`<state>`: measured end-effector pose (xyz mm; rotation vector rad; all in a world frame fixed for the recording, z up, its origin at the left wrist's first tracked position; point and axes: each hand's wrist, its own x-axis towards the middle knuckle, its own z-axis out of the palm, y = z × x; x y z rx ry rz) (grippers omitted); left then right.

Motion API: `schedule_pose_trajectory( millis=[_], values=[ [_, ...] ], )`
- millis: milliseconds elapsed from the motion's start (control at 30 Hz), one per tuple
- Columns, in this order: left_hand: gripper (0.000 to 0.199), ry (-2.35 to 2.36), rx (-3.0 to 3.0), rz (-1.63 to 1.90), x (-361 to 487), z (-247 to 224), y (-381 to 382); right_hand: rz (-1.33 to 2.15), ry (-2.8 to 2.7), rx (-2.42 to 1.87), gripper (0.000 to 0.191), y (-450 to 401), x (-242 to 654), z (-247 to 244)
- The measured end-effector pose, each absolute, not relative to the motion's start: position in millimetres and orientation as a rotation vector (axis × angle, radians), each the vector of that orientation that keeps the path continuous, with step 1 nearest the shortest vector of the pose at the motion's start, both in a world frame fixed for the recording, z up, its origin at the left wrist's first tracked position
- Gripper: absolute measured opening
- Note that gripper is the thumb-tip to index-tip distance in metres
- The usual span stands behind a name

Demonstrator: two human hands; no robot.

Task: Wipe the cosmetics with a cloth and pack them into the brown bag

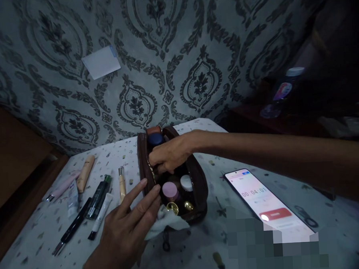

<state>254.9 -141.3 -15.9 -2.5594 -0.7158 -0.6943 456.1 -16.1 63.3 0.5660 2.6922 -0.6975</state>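
A dark brown zip bag (201,185) stands unzipped on the printed cloth. My right hand (172,153) reaches down into it, fingers curled; the fingertips are partly hidden, so what they pinch cannot be made out. Inside the bag are a pink-lidded jar (169,190), a white-lidded jar (187,182), a gold lid (172,208) and a dark blue item (155,139). My left hand (128,221) is open, its fingers stretched along the bag's near left side. A crumpled white tissue (169,222) lies by the bag's front edge.
Left of the bag lie a beige tube (85,172), a dark green tube (99,197), a black pen-like stick (72,224), a white tube (101,213) and a yellowish tube (122,185). A lit phone (270,204) lies right. Behind it stands a bottle (281,93); patterned wallpaper (164,71) rises behind.
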Motion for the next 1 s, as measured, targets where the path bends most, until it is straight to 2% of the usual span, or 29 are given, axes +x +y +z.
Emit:
schedule_pose_trajectory(
  millis=[367, 567, 733, 833, 933, 1000],
  values=[
    [0.045, -0.696, -2.569, -0.721, 257.1, -15.2, -140.9, -0.614, 2.774, 0.596, 0.022, -15.1, 460.5, 54.4],
    [0.049, -0.704, -2.575, -0.701, 255.5, -15.6, -141.4, -0.585, 2.768, 0.732, 0.013, -16.1, 459.1, 56.7],
    [0.048, -0.67, -2.574, -0.738, 255.6, -16.0, -138.8, -0.591, 2.787, 0.797, 0.029, -12.3, 468.3, 71.4],
    [0.05, -0.622, -2.568, -0.736, 254.6, -16.6, -136.7, -0.43, 3.005, 0.991, 0.036, -5.3, 478.9, 86.2],
    [0.052, -0.621, -2.566, -0.713, 253.4, -17.3, -136.2, -0.15, 3.116, 1.288, 0.031, 1.3, 486.7, 90.6],
    [0.051, -0.624, -2.56, -0.715, 253.0, -17.7, -136.4, -0.076, 3.04, 1.318, 0.028, 3.0, 488.5, 85.1]
  ],
)
